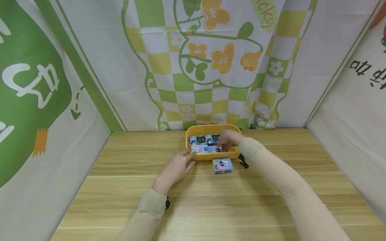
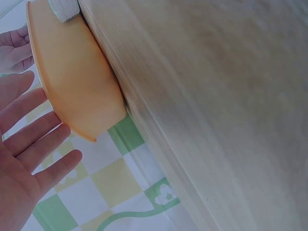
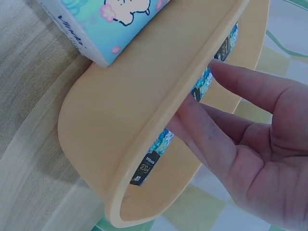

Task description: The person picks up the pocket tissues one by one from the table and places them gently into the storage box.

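Note:
A yellow plastic basket (image 1: 217, 155) stands by the back edge of the table. Inside, dark blue floral tissue packs (image 1: 197, 139) lie along the back, with light blue and pink tissue packs (image 1: 199, 149) in front. My right hand (image 1: 230, 136) reaches in over the right part, its fingertips at a light blue pack (image 1: 214, 149); the rim hides the tips in the right wrist view, so I cannot tell whether they grip it. My left hand (image 1: 178, 167) has its fingers spread and touches the basket's front left corner. Another tissue pack (image 1: 223, 165) lies on the table before the basket.
The wooden table (image 1: 193, 207) stretches toward me. Behind the basket hangs a green, yellow and white checked cloth (image 1: 205, 97). White printed sheets (image 1: 356, 127) close in both sides.

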The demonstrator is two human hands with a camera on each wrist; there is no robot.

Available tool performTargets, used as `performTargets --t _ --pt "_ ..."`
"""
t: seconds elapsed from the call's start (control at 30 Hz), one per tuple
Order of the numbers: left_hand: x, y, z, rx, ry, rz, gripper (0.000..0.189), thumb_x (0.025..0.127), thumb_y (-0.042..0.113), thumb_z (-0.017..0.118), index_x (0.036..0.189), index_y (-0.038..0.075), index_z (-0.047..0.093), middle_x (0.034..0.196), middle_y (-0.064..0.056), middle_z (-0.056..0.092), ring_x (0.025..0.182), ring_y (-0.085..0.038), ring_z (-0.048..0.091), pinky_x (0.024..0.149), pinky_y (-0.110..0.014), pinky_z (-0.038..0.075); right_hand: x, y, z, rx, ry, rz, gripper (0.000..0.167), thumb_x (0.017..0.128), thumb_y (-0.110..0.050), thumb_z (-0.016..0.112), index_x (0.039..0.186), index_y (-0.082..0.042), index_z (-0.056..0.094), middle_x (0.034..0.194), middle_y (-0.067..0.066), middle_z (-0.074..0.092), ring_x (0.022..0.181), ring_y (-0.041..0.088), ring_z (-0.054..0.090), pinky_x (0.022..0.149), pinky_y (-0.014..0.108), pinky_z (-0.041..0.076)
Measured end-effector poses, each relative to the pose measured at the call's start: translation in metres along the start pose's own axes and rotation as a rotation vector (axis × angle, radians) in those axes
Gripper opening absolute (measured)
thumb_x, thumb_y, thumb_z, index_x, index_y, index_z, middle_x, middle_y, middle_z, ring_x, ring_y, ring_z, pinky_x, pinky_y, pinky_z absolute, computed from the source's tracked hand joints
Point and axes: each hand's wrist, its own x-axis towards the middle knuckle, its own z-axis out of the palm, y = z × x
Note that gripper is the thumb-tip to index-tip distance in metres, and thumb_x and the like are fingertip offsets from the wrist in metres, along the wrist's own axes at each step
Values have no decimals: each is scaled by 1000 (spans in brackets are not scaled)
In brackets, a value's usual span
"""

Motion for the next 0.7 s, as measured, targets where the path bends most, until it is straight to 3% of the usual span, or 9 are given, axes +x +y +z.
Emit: performTargets --t 0.17,0.4,0.7 --pt "0 0 0 -1 -1 0 35 87 15 68 120 4 65 125 -20 60 112 -34 61 95 -44 52 -1 1 0 12 -9 -3 28 91 -22 63 108 1 63 113 18 64 88 25 70 81 31 59" --pt "0 -1 1 -10 15 9 35 86 15 69 119 4 66 123 -20 61 110 -33 61 94 -43 53 -2 0 0 23 -22 3 42 92 -25 62 125 0 57 114 20 63 86 24 70 81 33 59" --pt "0 -1 0 -13 15 12 35 86 14 69 119 3 65 124 -21 60 111 -34 61 95 -43 52 -2 0 1 3 -28 8 46 93 -28 60 130 -2 53 117 20 61 87 23 70 81 33 59"
